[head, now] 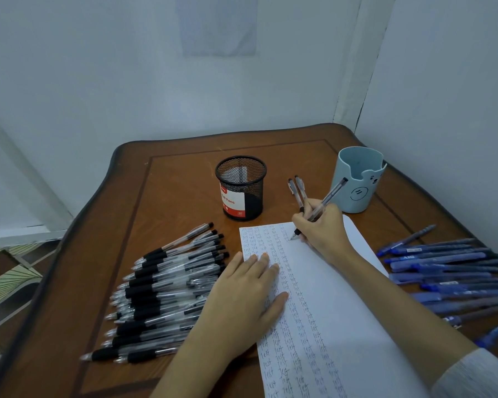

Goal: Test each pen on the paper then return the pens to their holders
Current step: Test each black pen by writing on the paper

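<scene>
right fingers [302, 222]: curled round a clear pen [328, 196], pinching it low near the grip, normal writing hold

left fingers [259, 262]: straight and flat, grasping nothing, just pressing on the sheet's left edge

right hand [322, 231]: middle of the frame, at the top of the sheet

left hand [247, 294]: lower centre, half on the sheet, half over the black pile

pen tip: down on the paper [342, 311], at the top of a fresh column, so this looks like mid-test

paper: runs from centre to the bottom edge; the left part is packed with columns of tiny "test" scribbles, the right part is blank

two spare pens [296, 191]: poke out just above the right hand; can't tell if they're on the table or tucked in the grip

mesh holder [241, 188]: upper centre, upright, a label showing but no pens that I can see

blue cup [357, 182]: upper right of the hand, upright, looks empty too

black pens [167, 291]: big pile at left on the table [170, 196]

blue pens [449, 271]: another pile at the right edge

done so far: loads of scribbles, so I'd guess plenty are tested

still left: this pen, maybe more (tested ones look no different), and basically the whole putting-back part, since both holders look bare
</scene>
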`<state>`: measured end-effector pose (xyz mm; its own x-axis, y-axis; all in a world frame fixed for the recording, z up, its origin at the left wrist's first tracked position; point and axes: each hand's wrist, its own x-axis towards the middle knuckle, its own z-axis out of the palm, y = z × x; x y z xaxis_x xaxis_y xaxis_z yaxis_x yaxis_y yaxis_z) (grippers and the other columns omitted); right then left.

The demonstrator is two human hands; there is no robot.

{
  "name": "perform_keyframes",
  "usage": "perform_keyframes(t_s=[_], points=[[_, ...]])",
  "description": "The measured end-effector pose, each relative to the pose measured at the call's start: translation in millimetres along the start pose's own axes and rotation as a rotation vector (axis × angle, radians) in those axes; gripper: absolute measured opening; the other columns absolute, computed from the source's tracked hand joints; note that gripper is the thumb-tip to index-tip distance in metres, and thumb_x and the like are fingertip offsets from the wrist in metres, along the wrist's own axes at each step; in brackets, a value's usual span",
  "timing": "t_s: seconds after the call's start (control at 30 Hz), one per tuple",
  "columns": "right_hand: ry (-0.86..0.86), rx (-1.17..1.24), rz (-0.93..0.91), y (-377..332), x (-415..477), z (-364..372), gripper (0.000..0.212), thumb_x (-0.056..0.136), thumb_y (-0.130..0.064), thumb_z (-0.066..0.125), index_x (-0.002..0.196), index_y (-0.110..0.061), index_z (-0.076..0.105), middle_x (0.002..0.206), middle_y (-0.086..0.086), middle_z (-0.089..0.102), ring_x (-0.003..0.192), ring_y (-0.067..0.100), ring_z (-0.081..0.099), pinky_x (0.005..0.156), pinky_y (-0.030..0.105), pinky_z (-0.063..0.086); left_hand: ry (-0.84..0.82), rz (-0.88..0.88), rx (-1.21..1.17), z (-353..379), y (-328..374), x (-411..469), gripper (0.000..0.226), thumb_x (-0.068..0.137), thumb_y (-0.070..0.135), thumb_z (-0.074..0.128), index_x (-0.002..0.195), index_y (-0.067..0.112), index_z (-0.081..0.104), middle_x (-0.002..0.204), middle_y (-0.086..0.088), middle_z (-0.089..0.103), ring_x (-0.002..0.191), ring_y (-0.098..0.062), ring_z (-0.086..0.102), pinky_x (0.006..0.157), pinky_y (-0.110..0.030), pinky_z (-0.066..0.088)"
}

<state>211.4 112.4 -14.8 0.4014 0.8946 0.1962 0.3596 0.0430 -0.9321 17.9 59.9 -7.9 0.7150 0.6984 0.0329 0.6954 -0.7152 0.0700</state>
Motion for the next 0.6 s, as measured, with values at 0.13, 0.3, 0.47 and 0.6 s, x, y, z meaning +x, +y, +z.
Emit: perform_keyframes(t_s=[0.13, 0.3, 0.47, 0.6], points=[[-0.023, 0.214, 0.115, -2.3, 1.6, -4.7, 0.035, 0.091, -0.005, 0.061, 0.06, -0.009, 0.046, 0.058, 0.013, 0.049, 0.036, 0.009, 0.045, 0.034, 0.015, 0.032, -0.012, -0.025, 0.0, -3.7, 1.0, -2.7, 0.059, 0.09, 0.053, 0.028, 0.123, 0.02, 0.064, 0.128, -0.001, 0.062, 0.118, -0.014, 0.059, 0.108, -0.036, 0.018], [-0.062, 0.336, 0.167, -11.2, 0.0, -11.3, 0.025, 0.099, -0.032, 0.05, 0.082, -0.015, 0.053, 0.054, 0.0, 0.05, 0.04, 0.006, 0.039, 0.036, 0.015, 0.03, 0.025, 0.004, -0.022, -8.6, 1.4, -0.2, 0.09, 0.075, 0.061, -0.008, 0.15, 0.024, 0.027, 0.158, 0.002, 0.023, 0.145, -0.011, 0.02, 0.108, -0.025, -0.015], [-0.053, 0.265, 0.052, -19.4, -3.9, -30.2, 0.036, 0.102, -0.038, 0.036, 0.111, -0.014, 0.061, 0.05, -0.001, 0.046, 0.04, 0.004, 0.039, 0.04, 0.015, 0.033, 0.027, 0.019, -0.006, -6.2, 0.2, 0.1, 0.093, 0.073, 0.061, -0.01, 0.15, 0.024, 0.026, 0.158, 0.002, 0.023, 0.145, -0.011, 0.019, 0.108, -0.024, -0.016], [-0.085, 0.225, 0.029, -22.3, -7.3, -37.7, 0.026, 0.101, -0.031, 0.044, 0.12, -0.022, 0.06, 0.047, 0.003, 0.047, 0.037, 0.005, 0.036, 0.038, 0.015, 0.032, 0.023, 0.017, -0.01, -6.2, 0.0, 0.0, 0.093, 0.074, 0.062, -0.009, 0.15, 0.023, 0.027, 0.158, 0.002, 0.024, 0.145, -0.01, 0.02, 0.106, -0.024, -0.018]])
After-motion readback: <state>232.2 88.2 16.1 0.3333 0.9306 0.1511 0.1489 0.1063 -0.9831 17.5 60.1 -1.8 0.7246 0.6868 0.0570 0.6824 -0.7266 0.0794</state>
